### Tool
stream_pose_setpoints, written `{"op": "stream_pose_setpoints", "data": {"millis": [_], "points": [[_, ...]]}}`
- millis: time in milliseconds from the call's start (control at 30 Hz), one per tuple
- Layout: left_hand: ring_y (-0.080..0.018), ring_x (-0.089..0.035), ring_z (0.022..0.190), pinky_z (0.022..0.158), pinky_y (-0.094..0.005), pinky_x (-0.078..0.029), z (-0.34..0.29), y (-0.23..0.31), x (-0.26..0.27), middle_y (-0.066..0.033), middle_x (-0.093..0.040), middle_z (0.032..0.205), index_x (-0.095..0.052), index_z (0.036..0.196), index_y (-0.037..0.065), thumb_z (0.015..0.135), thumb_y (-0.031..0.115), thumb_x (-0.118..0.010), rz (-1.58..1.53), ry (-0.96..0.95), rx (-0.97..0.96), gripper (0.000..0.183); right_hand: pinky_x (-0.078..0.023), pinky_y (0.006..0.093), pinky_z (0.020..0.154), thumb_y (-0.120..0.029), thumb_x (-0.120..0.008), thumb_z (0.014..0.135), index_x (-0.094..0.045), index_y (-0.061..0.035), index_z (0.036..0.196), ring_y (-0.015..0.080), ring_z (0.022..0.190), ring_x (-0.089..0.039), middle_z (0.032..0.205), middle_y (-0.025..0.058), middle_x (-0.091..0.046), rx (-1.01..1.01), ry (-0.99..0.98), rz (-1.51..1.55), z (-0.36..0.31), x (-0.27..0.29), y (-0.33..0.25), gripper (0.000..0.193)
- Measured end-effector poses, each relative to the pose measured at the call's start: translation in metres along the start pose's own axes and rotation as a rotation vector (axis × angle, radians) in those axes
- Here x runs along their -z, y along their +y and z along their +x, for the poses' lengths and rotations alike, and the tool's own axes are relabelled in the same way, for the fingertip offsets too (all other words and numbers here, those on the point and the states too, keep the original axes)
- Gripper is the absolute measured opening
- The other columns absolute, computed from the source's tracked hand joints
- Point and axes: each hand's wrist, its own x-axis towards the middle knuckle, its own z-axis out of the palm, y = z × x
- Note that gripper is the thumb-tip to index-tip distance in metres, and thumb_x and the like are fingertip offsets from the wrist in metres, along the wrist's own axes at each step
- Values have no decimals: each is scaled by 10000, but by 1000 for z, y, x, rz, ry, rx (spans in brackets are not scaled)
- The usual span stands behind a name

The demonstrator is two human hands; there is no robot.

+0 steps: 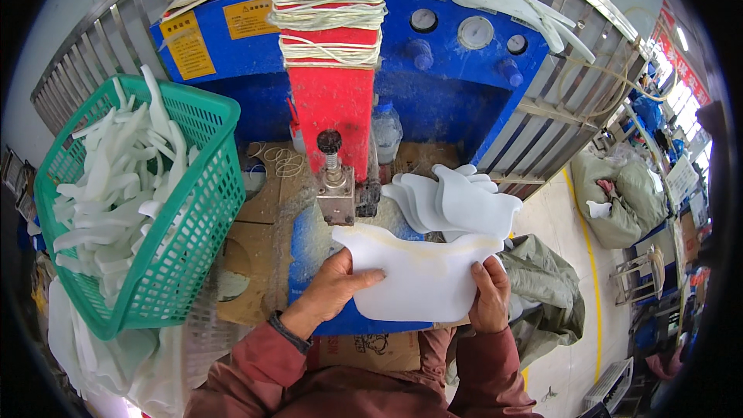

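Observation:
Between my hands is a curved white sheet piece, foam-like, with pointed upper corners and a yellowish band along its upper edge. My left hand pinches its left side, thumb on top. On its right side my right hand has a similar grip, thumb on the face and fingers behind. The piece's upper left edge lies just below the metal head of a red machine arm; I cannot tell whether they touch. Just beyond the piece, a stack of similar white pieces rests at the right.
A green plastic basket full of curved white strips stands at the left. Behind the arm is a blue machine housing with gauges and knobs. A clear bottle stands beside the arm. Greenish sacking lies at the right.

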Motion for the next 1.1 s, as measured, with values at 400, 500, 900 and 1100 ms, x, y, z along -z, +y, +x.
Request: {"op": "stream_pose_setpoints", "data": {"millis": [400, 500, 900, 1100], "points": [[-122, -612, 1053, 900, -306, -523, -29, -18, 24, -48, -681, 1223, -535, 1411, 23, 1006, 201, -717, 182, -134, 20, 478, -508, 284, 849, -83, -583, 1024, -641, 42, 1252, 144, 980, -635, 1120, 73, -697, 30, -25, -118, -15, 9, 25, 267], [-191, -651, 974, 831, -339, -535, -70, -8, 36, -93, -702, 1144, -546, 1399, 20, 1019, 279, -691, 337, -151, 186, 483, -529, 303, 835, -87, -606, 1007, -663, 51, 1238, 169, 970, -668, 1091, 100, -723, -20, 10, 0, -16, 4, 53, 275], [-348, -697, 1147, 983, -390, -557, -276, 265, 88, -158, -716, 1280, -661, 1344, 56, 983, 84, -655, 1566, 604, -457, 362, -560, 445, 882, -197, -692, 974, -728, -7, 1132, 390, 933, -714, 1050, 230, -740, 228, -342, -1142, -8, 93, 103, 249], [-402, -685, 1055, 917, -491, -544, -230, 286, 217, -183, -724, 1183, -709, 1214, 56, 908, 246, -705, 2015, 923, -134, 360, -564, 418, 852, -150, -679, 978, -712, -3, 1162, 347, 934, -710, 1061, 203, -740, 340, -344, -1071, -15, 91, 105, 238]]}}
